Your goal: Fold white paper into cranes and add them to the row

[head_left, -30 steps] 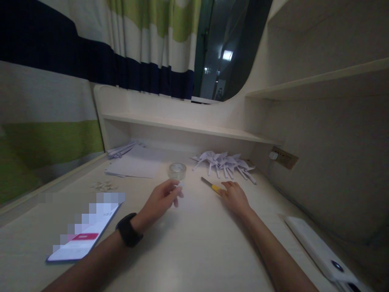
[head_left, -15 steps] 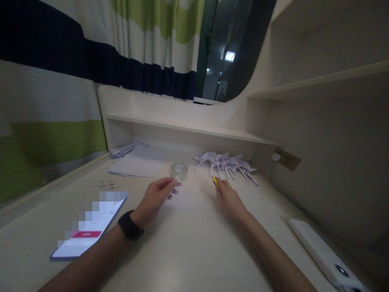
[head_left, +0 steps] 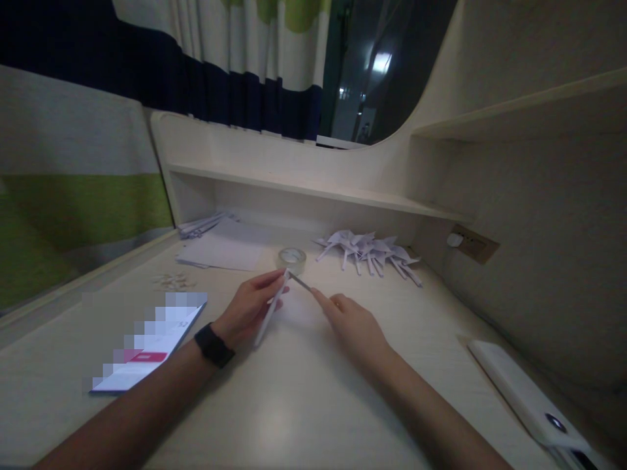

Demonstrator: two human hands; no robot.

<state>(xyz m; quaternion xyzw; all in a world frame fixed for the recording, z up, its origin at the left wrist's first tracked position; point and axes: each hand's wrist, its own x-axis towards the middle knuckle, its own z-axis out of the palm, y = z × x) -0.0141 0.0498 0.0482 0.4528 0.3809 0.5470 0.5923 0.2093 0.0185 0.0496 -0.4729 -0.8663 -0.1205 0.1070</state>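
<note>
Bare desk nearside — (tape roll ahead)

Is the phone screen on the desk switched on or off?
On: the phone lies flat beside the left hand, its screen glowing white with a red band.

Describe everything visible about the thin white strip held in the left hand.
The white paper strip is narrow, long and stiff-looking, probably folded or rolled paper. It slants from its upper tip near the tape roll down towards the wrist. The left hand pinches it near the top; the blade tip of the utility knife in the right hand meets its upper end.
</note>
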